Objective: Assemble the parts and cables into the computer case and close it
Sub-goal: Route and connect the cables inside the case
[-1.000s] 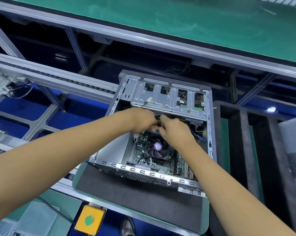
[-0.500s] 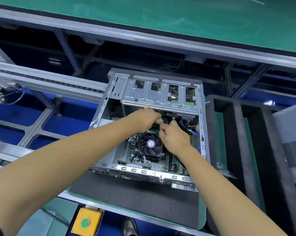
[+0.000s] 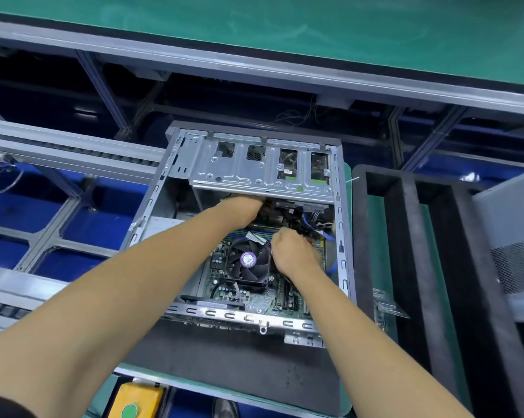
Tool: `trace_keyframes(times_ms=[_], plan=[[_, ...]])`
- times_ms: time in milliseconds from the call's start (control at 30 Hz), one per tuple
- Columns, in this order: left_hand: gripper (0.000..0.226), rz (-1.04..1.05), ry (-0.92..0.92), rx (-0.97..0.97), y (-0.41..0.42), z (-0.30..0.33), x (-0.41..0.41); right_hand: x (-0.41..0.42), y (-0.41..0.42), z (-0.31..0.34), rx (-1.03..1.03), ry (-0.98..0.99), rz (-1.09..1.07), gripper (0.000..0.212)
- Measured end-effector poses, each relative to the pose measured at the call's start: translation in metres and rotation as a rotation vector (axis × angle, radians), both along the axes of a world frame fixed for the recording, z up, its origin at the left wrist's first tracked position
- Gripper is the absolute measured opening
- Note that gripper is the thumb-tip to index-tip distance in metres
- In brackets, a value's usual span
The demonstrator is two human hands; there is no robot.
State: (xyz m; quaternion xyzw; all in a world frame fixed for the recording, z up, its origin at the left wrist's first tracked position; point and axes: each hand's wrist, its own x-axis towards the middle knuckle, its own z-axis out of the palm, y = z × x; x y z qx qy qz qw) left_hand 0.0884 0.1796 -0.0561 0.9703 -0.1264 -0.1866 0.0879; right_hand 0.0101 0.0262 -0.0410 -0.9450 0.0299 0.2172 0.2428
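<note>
You are getting bright, even overhead light; glare is shining off the open grey metal computer case (image 3: 256,167), and straight rails are bowing towards the slightly soft edges.

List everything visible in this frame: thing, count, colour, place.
case: 1, grey, open, centre, on mat
mat: 1, black, under case
drive cage: 1, silver, case's far end
fan: 1, black, purple label, on motherboard
motherboard: 1, green, case floor
blue cable: 1, case's right side
foam tray: 1, black, right
button box: 1, yellow, green button, bottom
left hand: under cage, fingers hidden
right hand: curled, right of fan
</note>
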Motion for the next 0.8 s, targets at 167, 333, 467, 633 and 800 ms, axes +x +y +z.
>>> trace_keyframes(times_ms=[167, 333, 467, 633, 800], plan=[[0.013, -0.058, -0.012, -0.005, 0.004, -0.004, 0.007, 0.001, 0.002, -0.002, -0.107, -0.001, 0.007, 0.022], [0.023, -0.074, 0.006, 0.022, -0.006, 0.000, 0.011, 0.001, 0.003, -0.003, -0.123, -0.016, 0.022, 0.019], [0.022, -0.172, 0.000, 0.157, -0.017, 0.003, 0.010, 0.002, 0.002, -0.005, -0.126, -0.030, 0.025, 0.025], [0.030, -0.357, -0.127, 0.451, -0.019, 0.004, 0.010, 0.002, 0.004, -0.004, -0.155, -0.057, 0.053, 0.022], [0.032, -0.354, -0.164, 0.349, -0.025, 0.002, 0.009, 0.003, 0.004, -0.004, -0.170, -0.061, 0.081, 0.018]])
